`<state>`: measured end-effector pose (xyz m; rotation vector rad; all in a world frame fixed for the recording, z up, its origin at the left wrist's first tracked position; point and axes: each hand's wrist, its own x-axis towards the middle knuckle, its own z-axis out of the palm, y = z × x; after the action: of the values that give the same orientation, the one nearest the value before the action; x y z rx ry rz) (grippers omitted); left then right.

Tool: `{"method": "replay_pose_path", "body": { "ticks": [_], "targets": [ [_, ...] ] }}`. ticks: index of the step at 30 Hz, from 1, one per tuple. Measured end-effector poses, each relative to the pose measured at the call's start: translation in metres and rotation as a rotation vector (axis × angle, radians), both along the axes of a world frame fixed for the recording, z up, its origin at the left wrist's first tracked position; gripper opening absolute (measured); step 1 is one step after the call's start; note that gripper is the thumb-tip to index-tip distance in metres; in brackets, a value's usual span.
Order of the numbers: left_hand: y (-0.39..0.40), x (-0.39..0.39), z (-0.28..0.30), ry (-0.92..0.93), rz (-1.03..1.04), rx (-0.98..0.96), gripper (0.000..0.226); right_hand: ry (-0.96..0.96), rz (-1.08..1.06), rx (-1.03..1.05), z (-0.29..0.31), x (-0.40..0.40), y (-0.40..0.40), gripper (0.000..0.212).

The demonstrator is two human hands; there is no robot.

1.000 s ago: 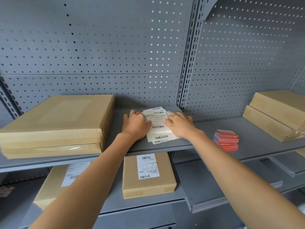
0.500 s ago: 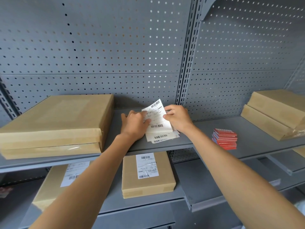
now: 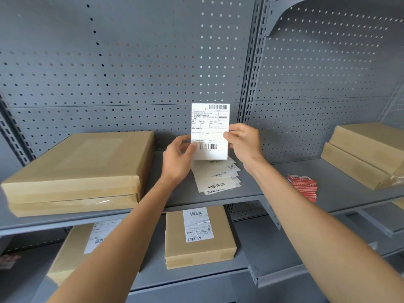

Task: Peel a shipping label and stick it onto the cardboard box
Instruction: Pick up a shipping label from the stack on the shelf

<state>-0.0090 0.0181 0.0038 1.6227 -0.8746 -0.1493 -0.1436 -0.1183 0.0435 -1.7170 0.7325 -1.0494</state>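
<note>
A white shipping label (image 3: 209, 127) with barcodes stands upright in the air above the middle shelf. My left hand (image 3: 178, 159) pinches its lower left edge and my right hand (image 3: 242, 142) pinches its right edge. Below it a fanned stack of more labels (image 3: 217, 179) lies on the grey shelf (image 3: 273, 178). A large flat cardboard box (image 3: 76, 167) without a label lies to the left on the same shelf, on top of a second one.
A pile of red stickers (image 3: 302, 185) lies right of the labels. Two stacked cardboard boxes (image 3: 367, 154) sit at the far right. On the lower shelf, a small labelled box (image 3: 199, 237) and another labelled box (image 3: 74, 252) partly behind my left arm.
Both hands lifted one label off the stack and raised it upright in front of the pegboard; the remaining labels stay fanned on the shelf.
</note>
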Motion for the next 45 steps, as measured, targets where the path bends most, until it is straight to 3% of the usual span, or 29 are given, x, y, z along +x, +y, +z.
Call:
{"method": "replay_pose_path", "body": {
  "ticks": [9,15,20,33,39,45],
  "targets": [
    [0.008,0.004,0.010,0.085,-0.079,-0.121,0.019,-0.190,-0.006,0.076,0.034,0.003,0.007,0.012],
    [0.008,0.003,0.014,0.080,-0.117,-0.154,0.027,-0.220,0.004,0.105,0.043,0.008,0.010,0.012],
    [0.006,0.002,0.021,0.093,-0.091,-0.167,0.009,-0.250,0.024,0.139,0.048,0.009,0.012,0.013],
    [0.002,0.001,0.030,0.143,-0.100,-0.166,0.012,-0.319,0.069,0.209,0.065,-0.006,0.015,0.010],
    [0.005,-0.005,0.061,0.019,-0.096,-0.182,0.015,-0.291,0.025,0.149,0.076,-0.020,0.011,0.032],
    [0.012,-0.005,0.105,-0.288,-0.142,-0.035,0.019,-0.165,-0.197,-0.242,0.090,-0.028,0.018,0.077]
  ]
}}
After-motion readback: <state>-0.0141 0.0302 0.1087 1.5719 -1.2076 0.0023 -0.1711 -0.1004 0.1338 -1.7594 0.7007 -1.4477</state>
